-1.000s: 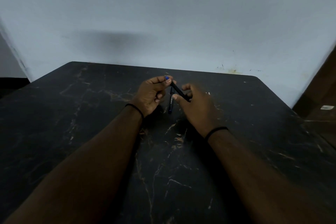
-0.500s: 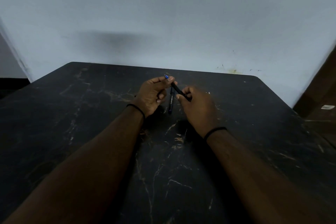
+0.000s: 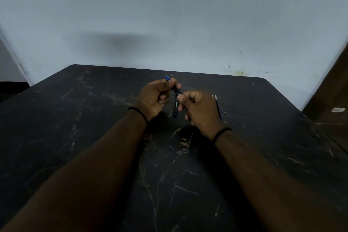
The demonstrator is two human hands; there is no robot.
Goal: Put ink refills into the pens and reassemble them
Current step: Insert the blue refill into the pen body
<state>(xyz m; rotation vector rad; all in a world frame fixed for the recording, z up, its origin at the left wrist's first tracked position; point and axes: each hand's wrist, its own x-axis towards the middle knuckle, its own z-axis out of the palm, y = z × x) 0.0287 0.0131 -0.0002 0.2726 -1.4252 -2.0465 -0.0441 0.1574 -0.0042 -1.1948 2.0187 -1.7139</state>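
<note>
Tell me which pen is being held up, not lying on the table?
The black pen with the blue tip, pinched between the left hand and right hand. The other black pen lies flat on the dark marble table.

Right hand [image 3: 199,111] shifted slightly toward left hand [image 3: 155,98] along black pen barrel [image 3: 177,91]; less of barrel visible between the two hands than 1.0 s ago. Right thumb tip now close beside left fingers. Blue tip [image 3: 167,78] protrudes further past left fingertips. Two thin refills [image 3: 217,104] on table [image 3: 94,118], beyond right hand, now uncovered; previously mostly hidden behind that hand.
</note>
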